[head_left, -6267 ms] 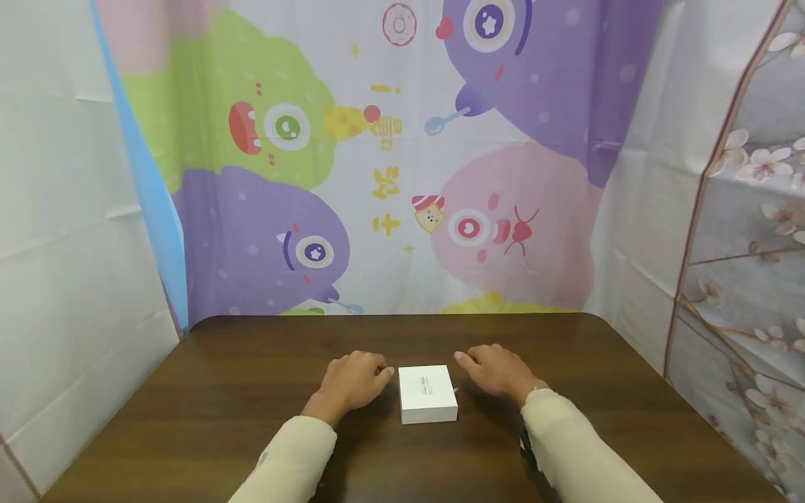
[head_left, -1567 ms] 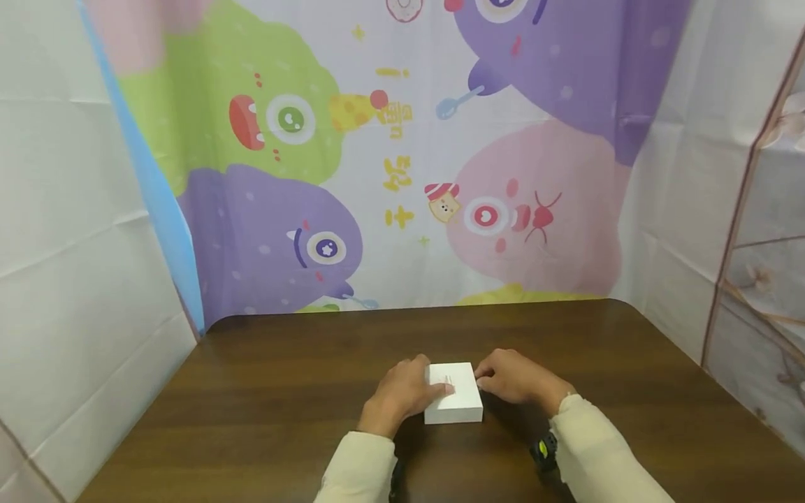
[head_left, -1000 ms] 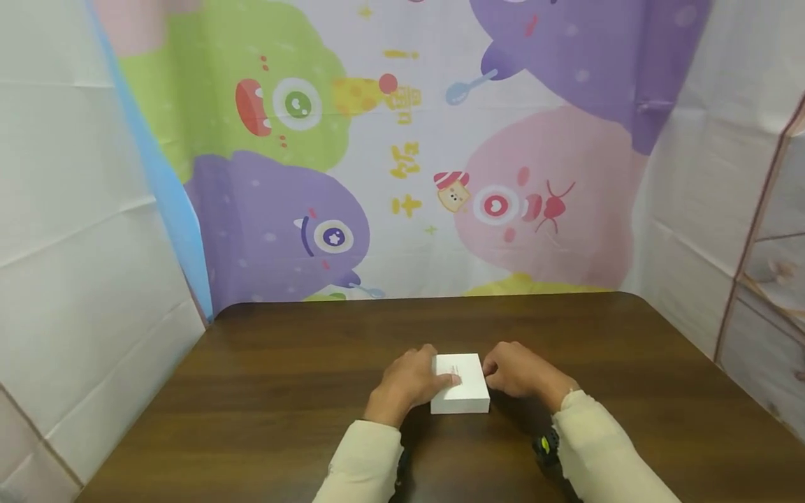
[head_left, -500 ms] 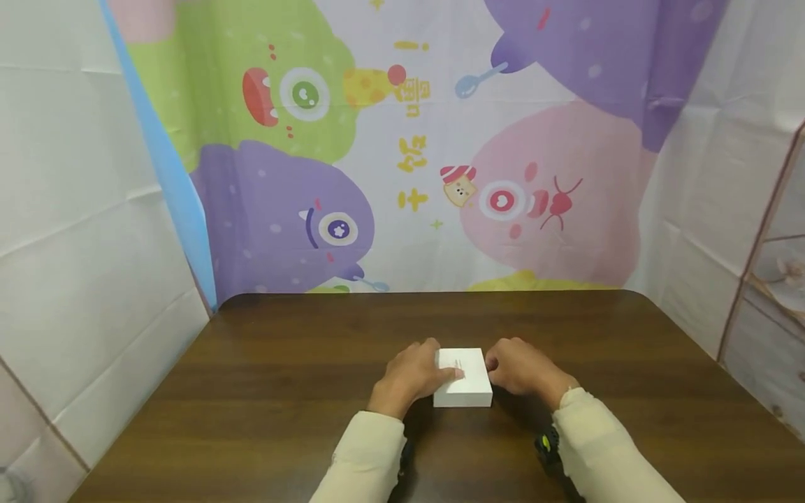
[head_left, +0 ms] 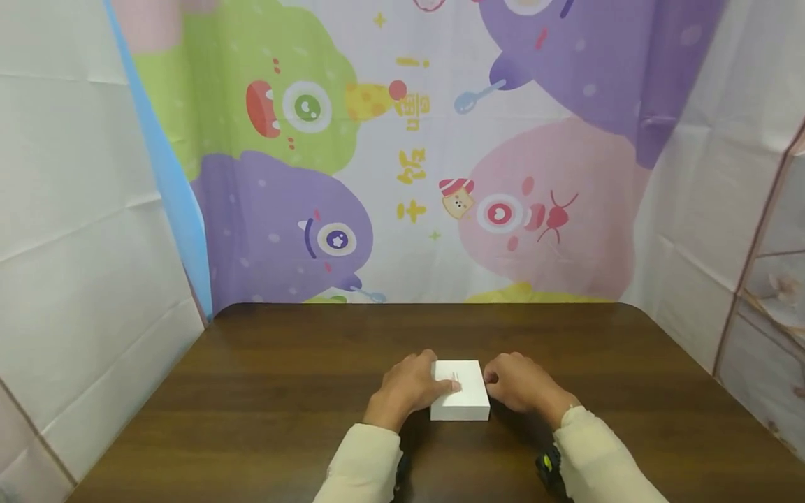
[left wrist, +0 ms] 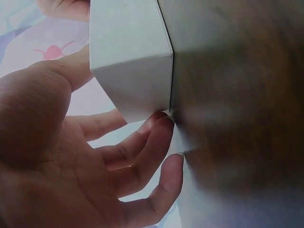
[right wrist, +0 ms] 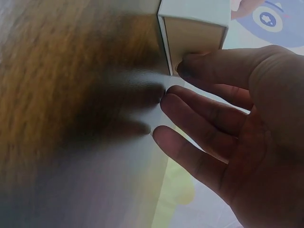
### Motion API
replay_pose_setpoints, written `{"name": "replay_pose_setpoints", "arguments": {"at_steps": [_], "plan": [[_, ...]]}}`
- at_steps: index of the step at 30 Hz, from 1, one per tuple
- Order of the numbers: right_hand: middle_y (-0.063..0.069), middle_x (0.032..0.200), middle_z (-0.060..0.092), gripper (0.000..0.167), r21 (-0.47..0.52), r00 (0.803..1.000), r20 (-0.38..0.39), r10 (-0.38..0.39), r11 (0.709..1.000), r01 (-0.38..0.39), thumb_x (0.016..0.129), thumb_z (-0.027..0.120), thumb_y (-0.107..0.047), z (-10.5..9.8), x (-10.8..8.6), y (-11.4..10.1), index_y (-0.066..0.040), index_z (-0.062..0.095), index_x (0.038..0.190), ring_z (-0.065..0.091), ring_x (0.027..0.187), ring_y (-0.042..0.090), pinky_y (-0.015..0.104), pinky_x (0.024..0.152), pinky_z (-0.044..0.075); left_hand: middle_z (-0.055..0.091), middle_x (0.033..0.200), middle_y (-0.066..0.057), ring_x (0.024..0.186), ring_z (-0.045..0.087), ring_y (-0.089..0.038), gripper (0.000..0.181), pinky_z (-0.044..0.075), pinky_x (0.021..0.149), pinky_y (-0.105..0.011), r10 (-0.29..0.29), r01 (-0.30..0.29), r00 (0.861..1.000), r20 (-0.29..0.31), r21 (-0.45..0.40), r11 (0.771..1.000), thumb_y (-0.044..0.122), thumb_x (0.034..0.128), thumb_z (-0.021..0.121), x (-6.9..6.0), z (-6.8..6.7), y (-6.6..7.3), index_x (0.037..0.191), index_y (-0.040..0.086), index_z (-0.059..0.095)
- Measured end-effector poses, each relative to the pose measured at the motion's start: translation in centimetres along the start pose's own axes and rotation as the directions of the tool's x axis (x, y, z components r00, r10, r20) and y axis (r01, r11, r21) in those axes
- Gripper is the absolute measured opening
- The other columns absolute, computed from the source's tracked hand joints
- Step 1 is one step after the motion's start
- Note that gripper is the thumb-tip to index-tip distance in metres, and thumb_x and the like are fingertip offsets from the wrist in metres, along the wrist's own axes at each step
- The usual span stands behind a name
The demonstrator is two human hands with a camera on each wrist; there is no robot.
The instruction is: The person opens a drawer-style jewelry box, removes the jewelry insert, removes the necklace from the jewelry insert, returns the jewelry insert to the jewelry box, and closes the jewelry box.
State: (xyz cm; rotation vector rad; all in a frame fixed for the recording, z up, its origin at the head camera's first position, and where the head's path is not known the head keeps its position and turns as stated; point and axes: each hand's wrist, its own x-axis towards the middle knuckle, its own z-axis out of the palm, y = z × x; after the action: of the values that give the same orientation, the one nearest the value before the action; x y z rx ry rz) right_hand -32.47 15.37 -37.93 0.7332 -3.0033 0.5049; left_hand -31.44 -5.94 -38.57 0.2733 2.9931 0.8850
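The left hand (head_left: 405, 385) has its grip clamped on a square white box (head_left: 472, 392), thumb on top, fingers at its left side; the right hand (head_left: 522, 383) is at its right side, whether pinching anything I cannot tell. The box sits between them on the wood-grain bench (head_left: 283, 370). Steadying it while working that right side seems the step in hand; the next move likely calls for a firm left hold.

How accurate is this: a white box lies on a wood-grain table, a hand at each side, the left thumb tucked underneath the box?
Not quite: in the head view, the left hand has its thumb on top of the white box, not underneath. The rest, wood-grain table and right hand alongside, is right.
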Motion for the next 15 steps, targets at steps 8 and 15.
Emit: {"name": "replay_pose_setpoints", "arguments": {"at_steps": [8, 15], "plan": [[-0.008, 0.062, 0.051, 0.024, -0.016, 1.0, -0.007, -0.009, 1.0, 0.009, 0.087, 0.066, -0.006, 0.39, -0.09, 0.31, -0.019, 0.063, 0.067, 0.046, 0.059, 0.013, 0.033, 0.057, 0.039, 0.064, 0.097, -0.007, 0.082, 0.058, -0.022, 0.058, 0.047, 0.074, -0.044, 0.001, -0.001, 1.0, 0.005, 0.0, 1.0, 0.05, 0.0829, 0.079, -0.23, 0.16, 0.01, 0.119, 0.007, 0.063], [-0.008, 0.06, 0.049, 0.026, -0.015, 1.0, 0.002, -0.003, 1.0, 0.003, 0.089, 0.066, -0.008, 0.35, -0.15, 0.45, -0.02, 0.062, 0.067, 0.044, 0.057, 0.012, 0.032, 0.056, 0.038, 0.064, 0.099, -0.007, 0.083, 0.058, -0.022, 0.059, 0.047, 0.075, -0.044, -0.003, 0.003, 1.0, 0.016, 0.001, 1.0, 0.05, 0.0835, 0.078, -0.14, 0.18, -0.03, 0.121, 0.008, 0.062]]}}
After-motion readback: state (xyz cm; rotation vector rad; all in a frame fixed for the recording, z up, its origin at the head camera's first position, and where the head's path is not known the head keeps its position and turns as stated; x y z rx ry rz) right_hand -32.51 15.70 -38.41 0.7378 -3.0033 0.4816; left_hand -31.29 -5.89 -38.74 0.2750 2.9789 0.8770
